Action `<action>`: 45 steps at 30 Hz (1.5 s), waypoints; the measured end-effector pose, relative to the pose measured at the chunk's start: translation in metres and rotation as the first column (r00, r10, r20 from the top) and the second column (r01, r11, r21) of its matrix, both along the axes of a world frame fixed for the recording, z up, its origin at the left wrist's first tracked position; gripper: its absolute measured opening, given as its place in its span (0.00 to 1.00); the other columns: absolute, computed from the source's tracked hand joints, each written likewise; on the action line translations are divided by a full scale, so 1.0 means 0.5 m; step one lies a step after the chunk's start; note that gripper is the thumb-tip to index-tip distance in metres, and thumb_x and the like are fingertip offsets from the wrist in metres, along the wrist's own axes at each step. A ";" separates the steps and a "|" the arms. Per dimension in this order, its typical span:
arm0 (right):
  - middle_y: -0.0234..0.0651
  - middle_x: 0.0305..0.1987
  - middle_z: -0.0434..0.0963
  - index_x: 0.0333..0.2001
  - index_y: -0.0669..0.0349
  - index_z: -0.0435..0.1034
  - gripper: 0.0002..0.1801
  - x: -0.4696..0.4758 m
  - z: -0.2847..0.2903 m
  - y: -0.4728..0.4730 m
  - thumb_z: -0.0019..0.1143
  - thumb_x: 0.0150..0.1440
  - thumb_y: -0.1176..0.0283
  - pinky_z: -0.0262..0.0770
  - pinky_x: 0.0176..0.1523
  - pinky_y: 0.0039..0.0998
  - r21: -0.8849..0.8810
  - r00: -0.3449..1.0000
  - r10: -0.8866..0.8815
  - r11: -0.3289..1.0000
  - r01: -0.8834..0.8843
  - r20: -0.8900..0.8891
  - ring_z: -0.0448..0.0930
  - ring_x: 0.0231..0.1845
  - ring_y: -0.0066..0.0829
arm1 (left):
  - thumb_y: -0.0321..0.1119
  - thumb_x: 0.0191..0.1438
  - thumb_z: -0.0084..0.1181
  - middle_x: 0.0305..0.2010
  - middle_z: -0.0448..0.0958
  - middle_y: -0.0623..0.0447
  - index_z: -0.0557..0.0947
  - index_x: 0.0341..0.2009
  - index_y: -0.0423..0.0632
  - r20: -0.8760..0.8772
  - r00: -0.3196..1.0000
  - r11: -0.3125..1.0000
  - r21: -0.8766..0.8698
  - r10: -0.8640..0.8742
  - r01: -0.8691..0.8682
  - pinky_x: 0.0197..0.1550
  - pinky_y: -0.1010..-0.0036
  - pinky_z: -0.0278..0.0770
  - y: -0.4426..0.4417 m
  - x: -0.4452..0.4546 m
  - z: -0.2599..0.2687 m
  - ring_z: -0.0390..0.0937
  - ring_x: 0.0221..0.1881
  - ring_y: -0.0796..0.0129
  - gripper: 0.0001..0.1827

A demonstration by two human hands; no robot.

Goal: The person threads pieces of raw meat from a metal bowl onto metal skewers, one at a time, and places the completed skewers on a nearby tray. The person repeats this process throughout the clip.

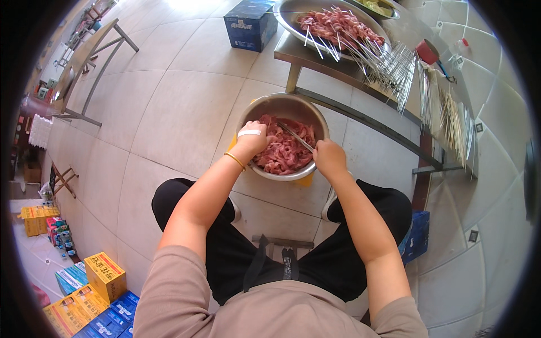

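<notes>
A steel basin of sliced raw meat stands on the floor between my feet. Over its left side my left hand is curled against the slices. It wears a white strip on its back, and its fingertips are partly hidden, so I cannot tell whether a slice is in them. At the right rim my right hand grips thin metal skewers, which slant up and left across the meat; their exact count is unclear. A yellow sheet or board shows from under the basin.
Ahead to the right, a metal bench bears a large bowl of skewered meat, loose metal skewers, bamboo sticks and a red-handled pot. A blue carton stands beside it. Cartons are stacked behind left.
</notes>
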State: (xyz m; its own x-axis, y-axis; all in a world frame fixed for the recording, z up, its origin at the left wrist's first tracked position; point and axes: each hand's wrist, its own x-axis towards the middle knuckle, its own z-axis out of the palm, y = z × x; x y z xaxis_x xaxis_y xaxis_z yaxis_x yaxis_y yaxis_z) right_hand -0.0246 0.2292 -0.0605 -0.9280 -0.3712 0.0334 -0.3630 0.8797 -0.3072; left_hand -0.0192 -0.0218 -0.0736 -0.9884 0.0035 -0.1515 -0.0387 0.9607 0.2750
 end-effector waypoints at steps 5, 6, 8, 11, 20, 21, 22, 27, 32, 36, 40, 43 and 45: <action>0.43 0.33 0.76 0.28 0.61 0.72 0.07 -0.004 0.016 -0.007 0.54 0.54 0.69 0.74 0.39 0.46 -0.037 1.000 0.011 0.999 -0.011 -0.009 0.77 0.36 0.49 | 0.39 0.47 0.64 0.42 0.78 0.44 0.81 0.37 0.44 0.023 0.999 0.998 0.059 -0.028 0.027 0.54 0.60 0.70 0.001 -0.003 -0.016 0.72 0.50 0.50 0.15; 0.43 0.33 0.76 0.29 0.61 0.72 0.07 -0.003 0.025 -0.010 0.53 0.54 0.69 0.74 0.39 0.46 -0.024 1.000 -0.001 1.000 0.002 0.008 0.77 0.36 0.49 | 0.38 0.46 0.65 0.42 0.78 0.44 0.81 0.37 0.44 0.015 0.999 0.996 0.084 -0.032 0.031 0.53 0.60 0.71 -0.001 -0.002 -0.016 0.73 0.49 0.49 0.15; 0.43 0.34 0.77 0.31 0.62 0.71 0.07 0.002 0.046 -0.017 0.52 0.54 0.69 0.74 0.40 0.45 -0.071 0.999 -0.013 0.997 0.015 0.037 0.77 0.36 0.49 | 0.37 0.44 0.66 0.40 0.78 0.45 0.80 0.36 0.44 -0.004 0.999 0.991 0.131 -0.037 0.038 0.51 0.60 0.72 -0.007 0.003 -0.014 0.74 0.46 0.49 0.15; 0.46 0.35 0.78 0.37 0.63 0.69 0.09 0.015 0.085 -0.020 0.49 0.56 0.70 0.74 0.40 0.44 -0.148 0.984 -0.028 0.988 0.054 0.174 0.78 0.38 0.50 | 0.33 0.49 0.64 0.40 0.79 0.47 0.78 0.39 0.42 -0.009 1.000 0.943 0.332 -0.028 0.029 0.46 0.66 0.76 -0.016 0.008 0.002 0.77 0.43 0.54 0.14; 0.38 0.32 0.79 0.44 0.66 0.73 0.11 0.103 0.160 -0.004 0.52 0.61 0.71 0.71 0.39 0.26 -0.695 0.871 0.161 0.676 0.246 0.464 0.77 0.33 0.25 | 0.31 0.61 0.54 0.46 0.78 0.44 0.75 0.42 0.42 0.460 0.884 -0.360 0.842 0.088 -0.402 0.51 0.71 0.81 -0.033 0.016 0.121 0.79 0.46 0.63 0.08; 0.36 0.31 0.79 0.44 0.66 0.73 0.10 0.115 0.167 -0.001 0.53 0.61 0.72 0.70 0.38 0.23 -0.701 0.836 0.184 0.652 0.290 0.517 0.75 0.32 0.20 | 0.30 0.61 0.54 0.46 0.78 0.44 0.75 0.42 0.42 0.454 0.886 -0.414 0.827 0.091 -0.381 0.51 0.72 0.81 -0.034 0.017 0.133 0.79 0.46 0.63 0.07; 0.23 0.20 0.69 0.44 0.65 0.73 0.08 0.126 0.171 -0.003 0.51 0.62 0.74 0.58 0.24 0.17 -0.733 0.893 0.203 0.656 0.180 0.401 0.65 0.20 0.11 | 0.31 0.61 0.54 0.46 0.78 0.45 0.76 0.42 0.42 0.452 0.884 -0.418 0.830 0.119 -0.369 0.50 0.74 0.81 -0.037 0.019 0.143 0.78 0.48 0.63 0.07; 0.22 0.20 0.69 0.44 0.66 0.74 0.08 0.147 0.179 -0.002 0.52 0.62 0.76 0.58 0.24 0.17 -0.738 0.886 0.249 0.660 0.140 0.391 0.64 0.20 0.11 | 0.31 0.61 0.54 0.44 0.78 0.45 0.75 0.41 0.42 0.483 0.844 -0.462 0.819 0.234 -0.341 0.50 0.75 0.82 -0.047 0.021 0.170 0.79 0.47 0.63 0.07; 0.22 0.21 0.69 0.45 0.66 0.74 0.09 0.144 0.171 -0.001 0.52 0.62 0.76 0.58 0.24 0.17 -0.731 0.893 0.247 0.671 0.122 0.376 0.64 0.20 0.11 | 0.31 0.62 0.54 0.44 0.79 0.45 0.75 0.40 0.43 0.480 0.835 -0.484 0.817 0.269 -0.314 0.49 0.75 0.82 -0.054 0.017 0.174 0.79 0.46 0.64 0.06; 0.22 0.21 0.69 0.45 0.66 0.74 0.09 0.144 0.170 -0.003 0.52 0.62 0.76 0.57 0.24 0.17 -0.727 0.896 0.247 0.677 0.114 0.370 0.64 0.20 0.10 | 0.30 0.62 0.53 0.43 0.79 0.46 0.73 0.39 0.44 0.474 0.832 -0.519 0.808 0.289 -0.279 0.49 0.75 0.83 -0.059 0.016 0.174 0.79 0.45 0.65 0.05; 0.21 0.21 0.69 0.44 0.66 0.74 0.08 0.146 0.172 -0.002 0.52 0.62 0.76 0.57 0.24 0.17 -0.724 0.894 0.242 0.679 0.121 0.376 0.64 0.20 0.10 | 0.31 0.61 0.54 0.42 0.79 0.47 0.73 0.40 0.44 0.473 0.819 -0.518 0.813 0.325 -0.265 0.48 0.76 0.83 -0.061 0.014 0.172 0.80 0.44 0.66 0.06; 0.21 0.21 0.68 0.44 0.66 0.74 0.08 0.147 0.171 -0.002 0.52 0.62 0.76 0.56 0.24 0.17 -0.737 0.891 0.254 0.665 0.121 0.376 0.63 0.20 0.10 | 0.32 0.60 0.56 0.41 0.79 0.48 0.74 0.39 0.45 0.471 0.809 -0.506 0.823 0.353 -0.259 0.47 0.77 0.83 -0.063 0.013 0.170 0.80 0.43 0.67 0.07; 0.21 0.21 0.68 0.44 0.67 0.74 0.08 0.145 0.170 -0.001 0.52 0.62 0.77 0.56 0.24 0.16 -0.733 0.891 0.261 0.671 0.110 0.372 0.63 0.20 0.10 | 0.33 0.59 0.57 0.40 0.79 0.49 0.74 0.39 0.45 0.464 0.810 -0.487 0.833 0.360 -0.261 0.46 0.78 0.83 -0.064 0.013 0.170 0.80 0.42 0.68 0.08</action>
